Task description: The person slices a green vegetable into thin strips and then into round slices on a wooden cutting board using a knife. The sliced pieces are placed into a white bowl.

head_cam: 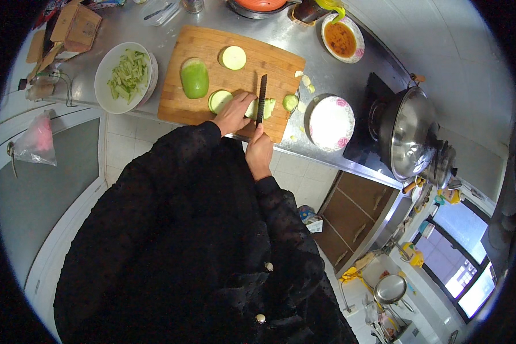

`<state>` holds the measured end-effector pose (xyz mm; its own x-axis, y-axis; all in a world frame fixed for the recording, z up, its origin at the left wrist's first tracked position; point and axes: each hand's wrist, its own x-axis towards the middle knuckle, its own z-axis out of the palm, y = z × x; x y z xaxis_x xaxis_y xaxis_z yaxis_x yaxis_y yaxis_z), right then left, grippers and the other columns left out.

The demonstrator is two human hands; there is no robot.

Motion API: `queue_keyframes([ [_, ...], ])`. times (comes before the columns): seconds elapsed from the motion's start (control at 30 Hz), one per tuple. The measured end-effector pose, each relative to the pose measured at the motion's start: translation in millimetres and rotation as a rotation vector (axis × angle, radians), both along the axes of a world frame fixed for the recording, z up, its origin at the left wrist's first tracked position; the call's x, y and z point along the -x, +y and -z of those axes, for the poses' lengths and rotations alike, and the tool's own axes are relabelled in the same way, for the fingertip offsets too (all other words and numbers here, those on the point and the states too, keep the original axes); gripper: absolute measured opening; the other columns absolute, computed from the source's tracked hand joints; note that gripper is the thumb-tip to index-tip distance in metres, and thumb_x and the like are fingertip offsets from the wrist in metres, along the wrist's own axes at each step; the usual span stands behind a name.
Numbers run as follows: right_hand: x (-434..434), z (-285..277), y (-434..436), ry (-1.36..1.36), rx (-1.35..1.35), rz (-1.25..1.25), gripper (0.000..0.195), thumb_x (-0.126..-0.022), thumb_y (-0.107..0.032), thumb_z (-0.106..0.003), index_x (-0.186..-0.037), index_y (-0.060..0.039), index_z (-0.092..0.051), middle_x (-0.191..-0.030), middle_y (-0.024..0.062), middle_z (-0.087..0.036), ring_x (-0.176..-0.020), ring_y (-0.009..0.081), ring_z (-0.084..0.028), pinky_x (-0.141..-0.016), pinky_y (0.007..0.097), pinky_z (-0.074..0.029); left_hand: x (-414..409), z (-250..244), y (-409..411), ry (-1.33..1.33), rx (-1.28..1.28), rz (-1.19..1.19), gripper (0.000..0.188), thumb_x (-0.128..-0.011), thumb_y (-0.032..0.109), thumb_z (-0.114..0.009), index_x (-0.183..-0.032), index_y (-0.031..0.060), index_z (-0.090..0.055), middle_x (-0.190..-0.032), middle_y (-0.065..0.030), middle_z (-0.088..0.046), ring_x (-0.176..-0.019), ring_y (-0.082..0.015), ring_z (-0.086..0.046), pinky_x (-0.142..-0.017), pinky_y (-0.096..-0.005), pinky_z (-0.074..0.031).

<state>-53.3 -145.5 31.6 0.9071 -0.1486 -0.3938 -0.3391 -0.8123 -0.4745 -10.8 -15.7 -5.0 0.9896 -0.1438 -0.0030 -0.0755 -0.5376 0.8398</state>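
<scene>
My right hand (259, 152) grips a kitchen knife (262, 92), its dark blade pointing away from me over a wooden cutting board (189, 38). Under and beside the blade lies a pale green vegetable piece (268, 108), cut into strips at its right end. My left hand (235, 114) presses on this piece, fingers close to the blade's left side. Touching or just beside that hand is a round cut piece (219, 101). Farther up the board sit a large green-skinned piece (195, 78) and another pale cut round (233, 58). A small green end piece (290, 102) rests at the board's right edge.
A white bowl (101, 81) of green strips stands left of the board. To the right are vegetable scraps (306, 81), a flower-rimmed plate (332, 123), a plate of brown sauce (342, 38) and a lidded wok (413, 133). An orange pot (260, 4) stands behind the board.
</scene>
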Motion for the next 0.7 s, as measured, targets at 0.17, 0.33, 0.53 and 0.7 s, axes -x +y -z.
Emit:
queue_keyframes([
  [0.17, -1.4, -0.1, -2.0, 0.054, 0.010, -0.001, 0.054, -0.097, -0.038, -0.034, -0.085, 0.0055, -0.064, -0.076, 0.0317, -0.060, -0.074, 0.0483, -0.059, -0.065, 0.0545, -0.046, 1.0, -0.6, -3.6, 0.044, 0.020, -0.078, 0.052, -0.068, 0.004, -0.069, -0.115, -0.0003, -0.047, -0.110, -0.0217, -0.050, -0.099, -0.0409, -0.052, -0.082, -0.0444, -0.045],
  [0.33, -0.7, -0.8, -2.1, 0.021, -0.007, -0.016, 0.055, -0.097, -0.039, -0.034, -0.086, 0.0052, -0.063, -0.076, 0.0313, -0.060, -0.075, 0.0482, -0.059, -0.065, 0.0545, -0.046, -6.0, 1.3, -8.0, 0.231, -0.127, -0.255, 0.033, -0.073, 0.015, -0.070, -0.098, -0.0013, -0.057, -0.091, -0.0214, -0.060, -0.083, -0.0393, -0.060, -0.072, -0.0457, -0.049],
  [0.53, -1.1, -3.0, -0.8, 0.053, 0.032, -0.005, 0.054, -0.097, -0.040, -0.033, -0.087, 0.0040, -0.063, -0.076, 0.0311, -0.060, -0.075, 0.0480, -0.059, -0.065, 0.0547, -0.046, -15.2, 2.9, -15.1, 0.397, -0.068, -0.415, 0.026, -0.067, 0.019, -0.077, -0.079, -0.0002, -0.063, -0.075, -0.0191, -0.064, -0.075, -0.0357, -0.064, -0.068, -0.0422, -0.051],
  [0.7, -1.6, -3.5, -1.6, 0.053, 0.012, -0.019, 0.053, -0.097, -0.039, -0.033, -0.088, 0.0036, -0.063, -0.076, 0.0311, -0.060, -0.074, 0.0482, -0.059, -0.065, 0.0550, -0.046, -19.6, 16.2, -15.8, 0.462, -0.044, -0.432, 0.030, -0.061, 0.019, -0.080, -0.077, 0.0002, -0.063, -0.077, -0.0195, -0.065, -0.076, -0.0343, -0.064, -0.068, -0.0403, -0.052],
])
